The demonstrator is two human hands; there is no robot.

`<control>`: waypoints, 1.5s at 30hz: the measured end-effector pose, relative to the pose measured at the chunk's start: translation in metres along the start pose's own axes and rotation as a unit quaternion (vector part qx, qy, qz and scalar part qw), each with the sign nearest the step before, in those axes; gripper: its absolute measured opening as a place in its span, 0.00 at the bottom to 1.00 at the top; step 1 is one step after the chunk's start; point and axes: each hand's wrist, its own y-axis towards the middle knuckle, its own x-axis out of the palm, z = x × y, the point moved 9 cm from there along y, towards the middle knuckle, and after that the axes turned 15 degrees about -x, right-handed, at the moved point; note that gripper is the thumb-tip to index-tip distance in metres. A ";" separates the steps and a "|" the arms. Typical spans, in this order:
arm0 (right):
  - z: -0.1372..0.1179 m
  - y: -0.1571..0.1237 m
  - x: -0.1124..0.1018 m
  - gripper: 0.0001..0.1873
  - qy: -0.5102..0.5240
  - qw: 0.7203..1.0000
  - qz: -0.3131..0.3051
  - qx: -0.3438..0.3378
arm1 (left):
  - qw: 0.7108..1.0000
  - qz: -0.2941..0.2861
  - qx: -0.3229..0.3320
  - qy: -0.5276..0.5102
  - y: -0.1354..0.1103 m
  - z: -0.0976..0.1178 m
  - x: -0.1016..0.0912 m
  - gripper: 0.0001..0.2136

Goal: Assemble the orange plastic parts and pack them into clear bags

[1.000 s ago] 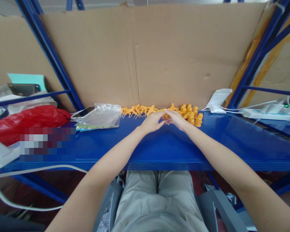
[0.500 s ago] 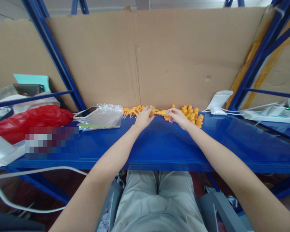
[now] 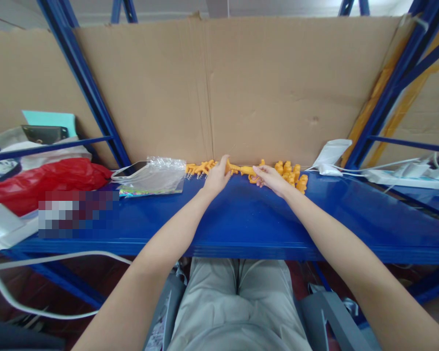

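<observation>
A line of small orange plastic pieces lies at the back of the blue shelf, against the cardboard. My left hand is closed at the left end of an orange plastic piece, with one finger raised. My right hand pinches the right end of that piece. Its exact shape is too small to make out. Left of my left hand lie several orange pieces with metal hooks. Beside my right hand stand several chunky orange pieces, partly covered by the hand.
A clear plastic bag and a red bag lie on the left of the blue shelf. A white packet leans at the back right, near a power strip with cables. Cardboard closes off the back.
A finger of my left hand has lifted and the hand has opened slightly around the orange piece. My right hand keeps its pinch and has barely moved.
</observation>
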 end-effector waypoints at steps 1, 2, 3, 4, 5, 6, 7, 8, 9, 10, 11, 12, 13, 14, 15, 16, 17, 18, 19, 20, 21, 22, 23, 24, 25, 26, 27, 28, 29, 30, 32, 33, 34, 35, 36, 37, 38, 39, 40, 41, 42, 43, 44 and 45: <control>0.000 0.001 -0.001 0.13 -0.003 1.000 0.002 -0.006 | 1.000 0.003 0.001 -0.002 0.000 0.000 0.000 0.24; -0.001 0.002 -0.002 0.13 -0.006 1.000 0.002 -0.013 | 1.000 0.007 0.003 -0.004 0.000 0.000 0.000 0.24; -0.002 0.002 -0.002 0.13 -0.009 1.000 0.001 -0.020 | 1.000 0.012 0.006 -0.006 0.001 0.000 0.000 0.24; -0.002 0.003 -0.003 0.14 -0.009 1.000 -0.001 -0.026 | 1.000 0.016 0.009 -0.009 0.001 0.000 0.000 0.24; -0.002 0.004 -0.003 0.14 -0.006 1.000 -0.001 -0.030 | 1.000 0.018 0.011 -0.012 0.001 0.001 0.000 0.24; -0.002 0.005 -0.003 0.15 -0.002 0.999 0.000 -0.033 | 1.000 0.020 0.013 -0.015 0.001 0.000 0.000 0.24; -0.002 0.005 -0.003 0.15 0.004 0.999 0.001 -0.033 | 1.000 0.020 0.014 -0.017 0.002 0.000 -0.001 0.24; -0.002 0.005 -0.003 0.15 0.010 0.999 0.004 -0.031 | 0.999 0.020 0.015 -0.020 0.002 0.000 -0.001 0.24; -0.002 0.005 -0.003 0.15 0.016 0.999 0.008 -0.029 | 0.999 0.019 0.014 -0.021 0.002 0.000 -0.001 0.24; -0.002 0.005 -0.003 0.14 0.021 0.999 0.013 -0.026 | 1.000 0.018 0.013 -0.022 0.002 0.000 -0.001 0.23; -0.002 0.004 -0.003 0.13 0.027 0.999 0.017 -0.022 | 1.000 0.015 0.010 -0.021 0.002 0.000 -0.001 0.23; -0.003 0.003 -0.003 0.12 0.035 0.999 0.021 -0.015 | 1.000 0.013 0.007 -0.021 0.002 0.000 -0.001 0.24; -0.003 0.002 -0.002 0.11 0.046 0.999 0.021 -0.008 | 1.000 0.012 0.005 -0.020 0.002 0.000 -0.001 0.24; -0.004 0.000 -0.001 0.10 0.061 0.998 0.016 0.002 | 1.000 0.011 0.005 -0.021 0.002 0.000 -0.001 0.24; -0.004 -0.001 0.001 0.10 0.077 0.997 0.008 0.012 | 1.000 0.013 0.009 -0.023 0.001 0.001 -0.002 0.25; -0.004 -0.003 0.003 0.09 0.094 0.995 -0.002 0.022 | 0.999 0.016 0.016 -0.026 0.001 0.003 -0.003 0.25; -0.004 -0.004 0.004 0.09 0.107 0.994 -0.013 0.030 | 0.999 0.020 0.026 -0.029 0.001 0.004 -0.003 0.25; -0.004 -0.004 0.006 0.09 0.115 0.992 -0.024 0.034 | 0.999 0.024 0.037 -0.030 0.000 0.006 -0.004 0.25; -0.004 -0.005 0.007 0.09 0.118 0.992 -0.034 0.035 | 0.998 0.027 0.047 -0.029 -0.001 0.007 -0.004 0.25; -0.005 -0.005 0.008 0.09 0.117 0.992 -0.043 0.033 | 0.998 0.028 0.056 -0.027 -0.001 0.009 -0.004 0.25; -0.005 -0.005 0.009 0.10 0.112 0.992 -0.052 0.028 | 0.997 0.028 0.064 -0.024 -0.002 0.010 -0.003 0.25; -0.006 -0.005 0.010 0.11 0.106 0.992 -0.059 0.022 | 0.997 0.028 0.072 -0.020 -0.002 0.011 -0.003 0.25; -0.006 -0.005 0.011 0.12 0.099 0.993 -0.065 0.016 | 0.996 0.026 0.078 -0.017 -0.003 0.012 -0.002 0.25; -0.006 -0.005 0.012 0.13 0.091 0.993 -0.068 0.011 | 0.996 0.025 0.085 -0.015 -0.004 0.013 -0.001 0.25; -0.005 -0.004 0.012 0.13 0.084 0.994 -0.069 0.006 | 0.996 0.023 0.090 -0.012 -0.004 0.014 -0.001 0.25; -0.005 -0.004 0.012 0.13 0.078 0.995 -0.069 0.003 | 0.995 0.022 0.094 -0.009 -0.005 0.014 0.000 0.25; -0.004 -0.004 0.012 0.13 0.075 0.995 -0.070 0.000 | 0.995 0.020 0.096 -0.006 -0.005 0.015 0.000 0.24; -0.004 -0.003 0.012 0.13 0.074 0.995 -0.071 -0.003 | 0.995 0.018 0.098 -0.004 -0.006 0.016 0.000 0.24; -0.004 -0.003 0.012 0.13 0.073 0.995 -0.071 -0.007 | 0.995 0.015 0.098 -0.002 -0.006 0.016 0.000 0.24; -0.005 -0.002 0.011 0.13 0.072 0.995 -0.071 -0.014 | 0.995 0.012 0.098 0.000 -0.006 0.017 0.001 0.24; -0.008 -0.001 0.009 0.13 0.063 0.995 -0.068 -0.031 | 0.995 0.007 0.099 0.000 -0.007 0.017 0.001 0.25; -0.009 0.000 0.008 0.14 0.056 0.995 -0.066 -0.040 | 0.995 0.005 0.100 0.000 -0.007 0.018 0.001 0.25; -0.010 0.001 0.007 0.14 0.048 0.996 -0.064 -0.048 | 0.995 0.004 0.102 -0.001 -0.006 0.018 0.001 0.25; -0.011 0.002 0.007 0.14 0.040 0.996 -0.065 -0.054 | 0.995 0.003 0.105 -0.002 -0.006 0.018 0.001 0.25; -0.011 0.002 0.007 0.15 0.032 0.996 -0.065 -0.059 | 0.994 0.002 0.107 -0.002 -0.006 0.018 0.001 0.25; -0.011 0.003 0.006 0.15 0.022 0.996 -0.065 -0.064 | 0.994 0.000 0.109 -0.002 -0.005 0.018 0.002 0.25; -0.010 0.004 0.006 0.16 0.011 0.996 -0.063 -0.069 | 0.994 -0.002 0.111 -0.002 -0.005 0.018 0.002 0.26; -0.010 0.005 0.005 0.17 -0.002 0.995 -0.062 -0.076 | 0.994 -0.005 0.110 -0.002 -0.004 0.018 0.003 0.26; -0.009 0.006 0.004 0.17 -0.019 0.994 -0.058 -0.085 | 0.994 -0.008 0.107 -0.001 -0.003 0.017 0.004 0.26; -0.009 0.008 0.003 0.17 -0.040 0.993 -0.056 -0.099 | 0.995 -0.011 0.099 0.002 -0.002 0.016 0.006 0.26; -0.011 0.009 0.003 0.17 -0.068 0.989 -0.055 -0.119 | 0.996 -0.016 0.087 0.005 -0.001 0.015 0.007 0.26; -0.013 0.010 0.003 0.17 -0.103 0.983 -0.058 -0.144 | 0.997 -0.022 0.072 0.010 0.000 0.013 0.009 0.27; -0.017 0.011 0.003 0.16 -0.144 0.973 -0.060 -0.173 | 0.998 -0.029 0.054 0.015 0.001 0.011 0.011 0.27; -0.023 0.010 0.003 0.15 -0.189 0.958 -0.062 -0.205 | 0.998 -0.038 0.036 0.018 0.003 0.008 0.013 0.27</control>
